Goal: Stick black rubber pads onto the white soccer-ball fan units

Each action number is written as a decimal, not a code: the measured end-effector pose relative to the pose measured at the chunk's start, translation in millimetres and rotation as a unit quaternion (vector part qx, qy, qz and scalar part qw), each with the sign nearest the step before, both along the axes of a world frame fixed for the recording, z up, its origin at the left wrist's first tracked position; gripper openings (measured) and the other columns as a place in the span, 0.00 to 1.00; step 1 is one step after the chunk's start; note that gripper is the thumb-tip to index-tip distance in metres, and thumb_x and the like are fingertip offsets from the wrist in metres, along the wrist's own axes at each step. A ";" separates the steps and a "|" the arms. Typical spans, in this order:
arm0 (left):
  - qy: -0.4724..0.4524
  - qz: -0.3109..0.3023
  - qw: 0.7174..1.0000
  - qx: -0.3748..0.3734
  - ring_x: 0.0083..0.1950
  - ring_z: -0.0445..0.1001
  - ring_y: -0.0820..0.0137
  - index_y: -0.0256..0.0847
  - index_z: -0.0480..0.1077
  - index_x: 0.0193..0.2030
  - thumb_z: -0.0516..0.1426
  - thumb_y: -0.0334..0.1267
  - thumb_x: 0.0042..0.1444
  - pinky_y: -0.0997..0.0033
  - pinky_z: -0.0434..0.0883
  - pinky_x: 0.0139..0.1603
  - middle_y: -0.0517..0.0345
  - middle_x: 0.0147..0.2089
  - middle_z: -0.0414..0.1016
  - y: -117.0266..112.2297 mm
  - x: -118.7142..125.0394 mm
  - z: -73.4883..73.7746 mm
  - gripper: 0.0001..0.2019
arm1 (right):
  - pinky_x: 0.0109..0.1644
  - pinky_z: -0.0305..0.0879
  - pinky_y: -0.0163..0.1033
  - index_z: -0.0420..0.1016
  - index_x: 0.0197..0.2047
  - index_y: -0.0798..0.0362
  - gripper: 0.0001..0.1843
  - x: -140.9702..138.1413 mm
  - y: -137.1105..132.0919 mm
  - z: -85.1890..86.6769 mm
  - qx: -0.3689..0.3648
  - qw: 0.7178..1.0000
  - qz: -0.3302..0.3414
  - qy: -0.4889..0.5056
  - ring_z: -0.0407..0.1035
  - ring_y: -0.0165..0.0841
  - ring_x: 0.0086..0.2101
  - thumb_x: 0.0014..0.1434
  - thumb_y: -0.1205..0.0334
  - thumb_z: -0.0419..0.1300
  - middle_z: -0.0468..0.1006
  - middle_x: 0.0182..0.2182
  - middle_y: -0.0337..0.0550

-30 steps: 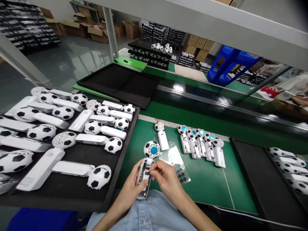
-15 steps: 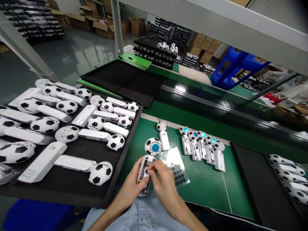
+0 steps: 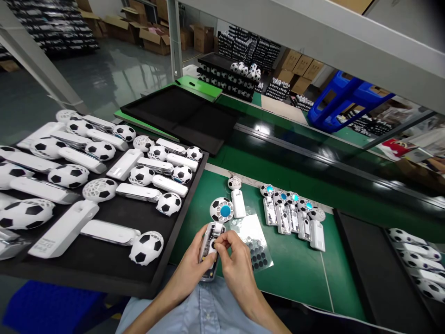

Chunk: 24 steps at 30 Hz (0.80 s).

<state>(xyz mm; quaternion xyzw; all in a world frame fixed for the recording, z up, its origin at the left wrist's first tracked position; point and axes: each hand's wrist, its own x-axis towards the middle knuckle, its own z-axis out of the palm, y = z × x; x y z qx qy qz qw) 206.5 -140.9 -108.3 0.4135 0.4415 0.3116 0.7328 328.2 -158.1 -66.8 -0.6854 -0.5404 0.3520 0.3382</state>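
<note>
Right now the work in hand is inside an open white handle casing with a clear back, and it looks like fine fitting of something small. The left hand cradles the casing from below, fingers wrapped firmly up its side. The right hand is in close, its forefinger and thumb pinched narrow right at the casing's face; whether a tiny part sits between them, I can't tell from here. Just ahead of those fingers is a football-patterned fan head with a blue hub. Off to the right of the fingers, a clear sheet of round black pads lies on the green mat. The next move calls for a steady left hand and a precise right-hand pinch.
</note>
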 end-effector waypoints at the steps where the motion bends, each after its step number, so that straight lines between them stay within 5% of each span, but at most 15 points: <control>1: -0.001 0.002 1.000 0.001 0.63 0.57 0.56 0.37 0.50 0.61 0.57 0.41 0.48 0.57 0.54 0.64 0.43 0.64 0.57 -0.1 0.0 -0.3 0.34 | 0.33 0.58 0.33 0.66 0.27 0.52 0.07 -0.1 -0.4 0.1 0.002 1.000 0.001 -0.005 0.65 0.29 0.28 0.55 0.69 0.51 0.69 0.26 0.36; 5: -0.008 0.005 1.000 -0.006 0.64 0.57 0.57 0.36 0.48 0.61 0.57 0.43 0.49 0.57 0.54 0.64 0.40 0.64 0.57 -1.0 0.2 -0.8 0.35 | 0.34 0.60 0.33 0.69 0.29 0.53 0.08 -0.5 -4.8 -2.2 0.036 0.999 0.008 -0.008 0.65 0.29 0.30 0.57 0.70 0.51 0.68 0.27 0.38; 13: 0.027 0.075 0.996 -0.029 0.60 0.63 0.56 0.37 0.55 0.57 0.57 0.53 0.47 0.59 0.61 0.61 0.43 0.58 0.65 4.7 3.6 4.3 0.34 | 0.45 0.65 0.37 0.72 0.49 0.48 0.23 -1.0 -14.3 -7.4 0.131 0.990 0.045 0.038 0.66 0.32 0.41 0.61 0.75 0.43 0.66 0.39 0.46; 17: 0.054 0.121 0.989 -0.069 0.57 0.66 0.56 0.39 0.59 0.55 0.61 0.55 0.40 0.63 0.66 0.56 0.47 0.55 0.69 8.4 4.9 9.1 0.36 | 0.46 0.67 0.37 0.72 0.51 0.45 0.23 -3.2 -17.2 -11.1 0.087 0.986 0.034 0.138 0.67 0.30 0.41 0.63 0.70 0.43 0.65 0.44 0.46; 19: 0.064 0.133 0.984 -0.103 0.48 0.73 0.57 0.41 0.62 0.52 0.61 0.54 0.40 0.64 0.72 0.46 0.51 0.47 0.74 10.7 7.9 10.0 0.33 | 0.39 0.69 0.35 0.67 0.55 0.45 0.21 7.5 -18.5 -22.3 0.062 0.980 -0.011 0.189 0.68 0.29 0.38 0.63 0.66 0.44 0.65 0.47 0.46; 21: 0.085 0.141 0.977 -0.138 0.36 0.76 0.59 0.40 0.64 0.47 0.59 0.53 0.41 0.66 0.74 0.32 0.53 0.36 0.77 14.6 14.7 8.5 0.28 | 0.31 0.68 0.33 0.66 0.55 0.50 0.19 32.4 -21.4 -38.3 0.044 0.986 -0.088 0.135 0.69 0.28 0.31 0.63 0.62 0.45 0.70 0.41 0.46; 24: 0.143 0.145 0.971 -0.129 0.28 0.75 0.61 0.38 0.64 0.43 0.54 0.51 0.45 0.67 0.72 0.23 0.53 0.29 0.75 28.7 33.2 -2.2 0.22 | 0.30 0.66 0.34 0.71 0.40 0.56 0.13 86.6 -29.1 -62.5 0.013 0.985 -0.164 -0.047 0.67 0.30 0.25 0.61 0.63 0.46 0.71 0.28 0.42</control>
